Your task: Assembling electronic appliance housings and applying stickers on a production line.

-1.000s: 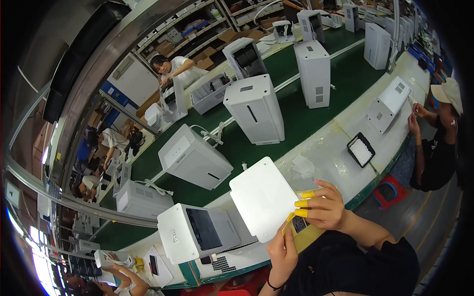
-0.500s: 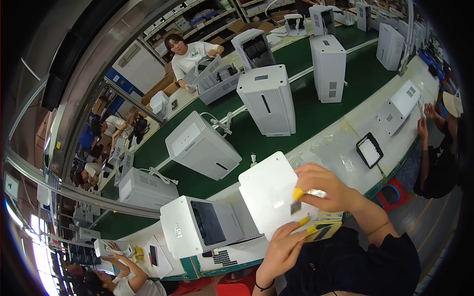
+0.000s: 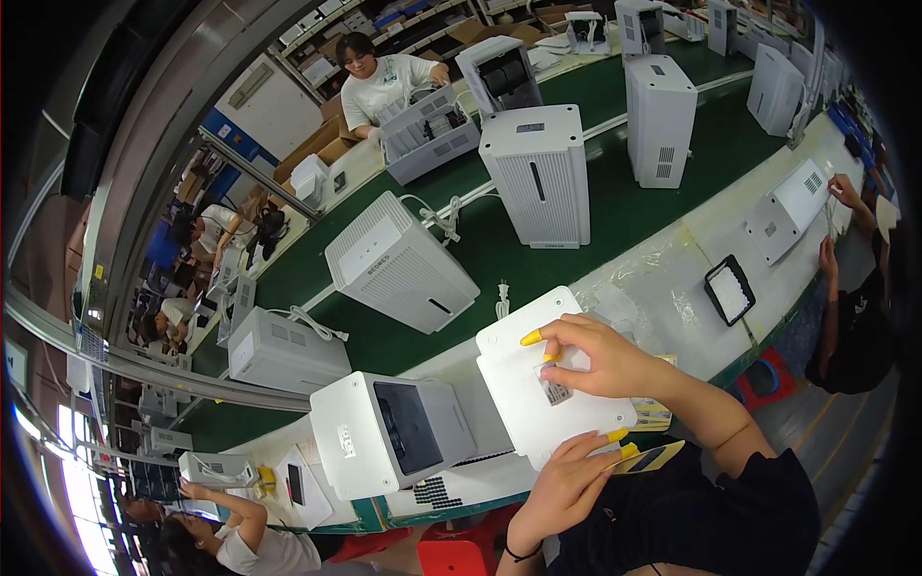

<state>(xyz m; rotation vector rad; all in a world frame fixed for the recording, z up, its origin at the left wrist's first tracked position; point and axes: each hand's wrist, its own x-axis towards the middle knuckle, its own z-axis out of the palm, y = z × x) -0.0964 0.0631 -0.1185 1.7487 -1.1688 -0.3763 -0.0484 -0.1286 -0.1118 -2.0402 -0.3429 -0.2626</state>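
A white plastic panel (image 3: 519, 384) stands tilted in front of me above the bench edge. My left hand (image 3: 562, 485) grips its lower edge from below. My right hand (image 3: 600, 355), with yellow finger cots, presses a small label (image 3: 554, 387) onto the panel's face. Left of the panel an open white appliance housing (image 3: 384, 432) lies on the pale bench. A yellow-backed sheet (image 3: 653, 456) lies under my left hand's fingers.
Several white appliance units stand or lie on the green conveyor (image 3: 595, 259), one lying close (image 3: 399, 264), one upright (image 3: 538, 173). A black tray (image 3: 730, 290) sits on the bench at right. Other people work at right (image 3: 855, 307), lower left (image 3: 230, 538) and across the belt (image 3: 384, 82).
The panel has swung lower and more toward me. My right hand moved from its lower right corner onto its face, now pressing the label. The view tilted down.
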